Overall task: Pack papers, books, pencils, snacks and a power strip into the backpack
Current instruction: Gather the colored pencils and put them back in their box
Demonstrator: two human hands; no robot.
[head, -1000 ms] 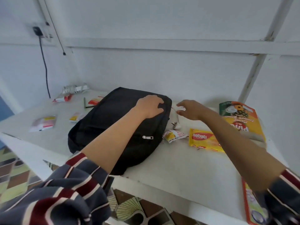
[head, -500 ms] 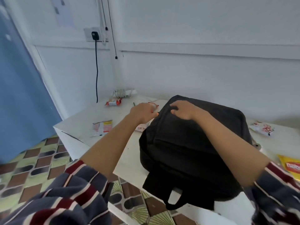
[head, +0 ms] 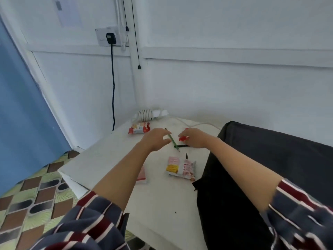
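Green and slim, the pencil (head: 173,142) lies slantwise on the white table (head: 162,195) between the two hands. That seems to be why both reach to this far corner: the loose writing things are gathered here, beside the black backpack (head: 252,168), which lies flat along the table's right side. The left hand (head: 155,139) hovers over the pencil's upper end with fingers spread and relaxed, gripping nothing, likely poised to pick it up. The right hand (head: 195,138) pinches a small red item (head: 182,138) at its fingertips; what it is I cannot tell. A black pen (head: 182,146) lies just under that hand. Nearer, a pink-and-yellow snack packet (head: 181,167) sits close to the backpack's edge. A red snack packet (head: 138,128) and the power strip (head: 149,114) with its coiled cord wait by the wall, not yet packed.
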